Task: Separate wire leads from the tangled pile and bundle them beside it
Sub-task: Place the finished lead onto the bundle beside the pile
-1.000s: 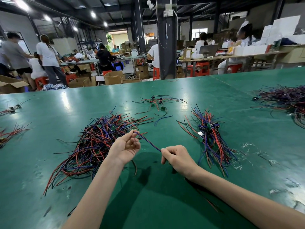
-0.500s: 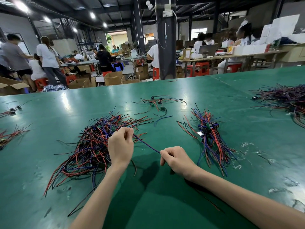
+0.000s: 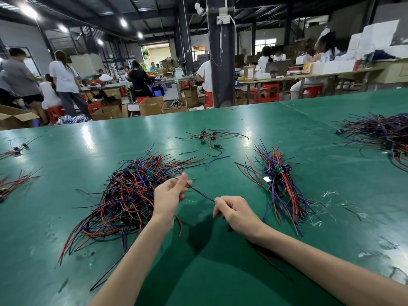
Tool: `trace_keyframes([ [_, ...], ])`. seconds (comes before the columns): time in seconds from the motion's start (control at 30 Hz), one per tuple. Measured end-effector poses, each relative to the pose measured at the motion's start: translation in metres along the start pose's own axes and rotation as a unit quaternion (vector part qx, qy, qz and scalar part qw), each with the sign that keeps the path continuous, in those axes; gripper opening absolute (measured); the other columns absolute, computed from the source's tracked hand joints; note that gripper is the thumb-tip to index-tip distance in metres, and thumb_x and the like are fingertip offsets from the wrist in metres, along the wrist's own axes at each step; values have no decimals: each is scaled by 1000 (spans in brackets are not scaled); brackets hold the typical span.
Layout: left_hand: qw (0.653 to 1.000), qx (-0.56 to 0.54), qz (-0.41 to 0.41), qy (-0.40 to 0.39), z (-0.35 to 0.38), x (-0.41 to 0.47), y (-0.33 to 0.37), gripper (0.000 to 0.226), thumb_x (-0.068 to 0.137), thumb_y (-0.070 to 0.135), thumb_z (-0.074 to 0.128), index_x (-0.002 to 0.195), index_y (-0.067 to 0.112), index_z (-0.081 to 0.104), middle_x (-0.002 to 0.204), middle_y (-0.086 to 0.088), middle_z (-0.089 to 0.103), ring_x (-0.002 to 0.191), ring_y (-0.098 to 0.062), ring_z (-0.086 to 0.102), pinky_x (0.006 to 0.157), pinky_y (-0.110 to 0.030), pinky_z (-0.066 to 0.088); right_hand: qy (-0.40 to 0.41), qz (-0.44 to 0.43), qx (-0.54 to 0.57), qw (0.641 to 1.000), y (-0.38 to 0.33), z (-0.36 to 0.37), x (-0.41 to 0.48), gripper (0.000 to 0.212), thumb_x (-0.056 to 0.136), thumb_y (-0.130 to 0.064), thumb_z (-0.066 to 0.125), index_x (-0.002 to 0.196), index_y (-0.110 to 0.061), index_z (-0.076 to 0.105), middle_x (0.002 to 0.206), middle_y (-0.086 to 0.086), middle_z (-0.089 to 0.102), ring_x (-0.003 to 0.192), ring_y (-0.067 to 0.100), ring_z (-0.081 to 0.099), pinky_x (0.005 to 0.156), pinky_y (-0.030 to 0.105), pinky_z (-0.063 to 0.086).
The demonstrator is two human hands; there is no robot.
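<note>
Both hands (left [image 3: 169,196], right [image 3: 236,212]) pinch one blue wire lead [image 3: 201,192] between them.

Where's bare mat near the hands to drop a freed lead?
Bare: the strip between the tangled pile and the bundle, though the left hand and right hand hold a lead across it; also the mat nearest the person. Crowded: the pile itself, the bundle, and the small cluster behind the gap.
</note>
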State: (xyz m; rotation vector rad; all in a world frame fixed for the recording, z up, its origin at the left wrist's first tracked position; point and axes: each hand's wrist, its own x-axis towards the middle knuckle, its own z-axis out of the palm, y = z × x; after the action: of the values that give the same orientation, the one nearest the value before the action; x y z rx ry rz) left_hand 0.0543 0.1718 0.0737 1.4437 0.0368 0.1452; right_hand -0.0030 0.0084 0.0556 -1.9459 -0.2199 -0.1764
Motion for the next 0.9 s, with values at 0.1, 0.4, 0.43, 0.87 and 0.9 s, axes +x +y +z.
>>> trace_keyframes([
  [0.1,995,-8,-50,-81,8,-10,-5,18,88,19,63,84,2,66,66,0,65,54,-4,54,53,-14,47,13,-11,2,1000,0,0,0,47,99,-17,46,54,-25,59,55,7,39,49,12,36,50,28,30],
  [0.4,979,-7,-59,-197,23,-28,-20,18,76,21,69,72,4,69,61,-5,61,55,-12,51,61,-22,45,39,-13,6,999,5,0,3,48,98,-13,46,53,-25,57,40,-16,47,42,1,41,49,14,26],
  [0.43,979,-11,-60,-197,23,-28,-19,19,73,24,70,72,4,69,60,-4,61,54,-11,50,59,-20,45,36,-17,6,999,4,0,3,49,99,-12,45,53,-25,57,40,-18,48,42,-1,43,49,12,28],
  [0.87,963,229,116,-78,21,-23,-18,28,88,23,66,63,12,67,57,4,65,51,-9,54,59,-24,48,25,-13,-33,999,2,2,2,46,98,-17,48,53,-25,57,50,1,40,46,9,35,51,27,31],
  [0.9,962,236,122,-65,20,-21,-17,27,89,22,65,65,10,68,57,3,64,51,-10,54,61,-26,49,22,-10,-29,999,2,2,1,47,98,-18,48,53,-25,58,50,2,40,45,10,35,50,28,33],
])
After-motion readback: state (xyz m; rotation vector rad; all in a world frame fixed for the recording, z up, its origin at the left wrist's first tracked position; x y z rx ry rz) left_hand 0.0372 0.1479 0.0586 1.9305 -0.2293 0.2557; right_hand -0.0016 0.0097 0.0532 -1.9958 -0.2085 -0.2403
